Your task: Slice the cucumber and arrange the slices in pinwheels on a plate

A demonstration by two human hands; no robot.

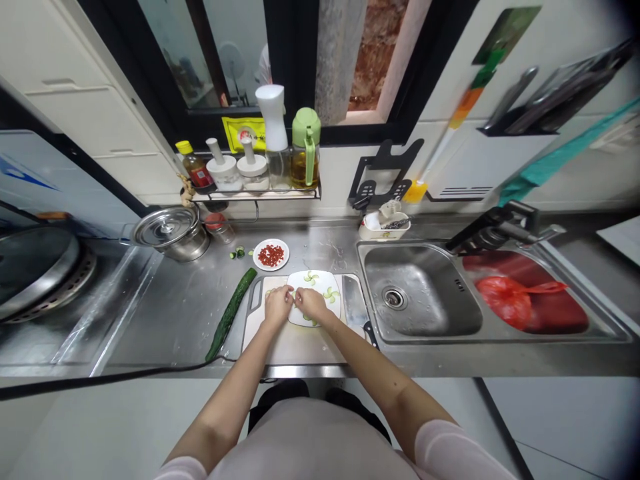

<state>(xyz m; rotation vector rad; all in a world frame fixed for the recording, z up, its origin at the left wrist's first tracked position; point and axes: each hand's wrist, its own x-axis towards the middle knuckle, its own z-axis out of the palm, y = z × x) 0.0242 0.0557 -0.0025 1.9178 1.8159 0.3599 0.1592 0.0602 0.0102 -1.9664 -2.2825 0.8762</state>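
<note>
Both hands are close together over a white plate (331,285) that lies on the cutting board (280,350). My left hand (278,306) is at the plate's left side, its fingers pinched on something I cannot make out. Just beside it, my right hand (310,304) has its fingers pressed together too, and what they hold is hidden. Pale green slices (331,294) form pinwheel shapes on the plate. A long cucumber (231,314) rests left of the board. Behind the board stands a small dish (271,255) of red pieces, with cucumber ends (241,252) beside it.
A knife (371,333) lies on the board's right side. Further right is the sink (423,293) with a red bag (505,303). A lidded pot (173,230) stands back left, below a rack (260,195) of bottles. A dark cable (125,373) crosses the counter's front edge.
</note>
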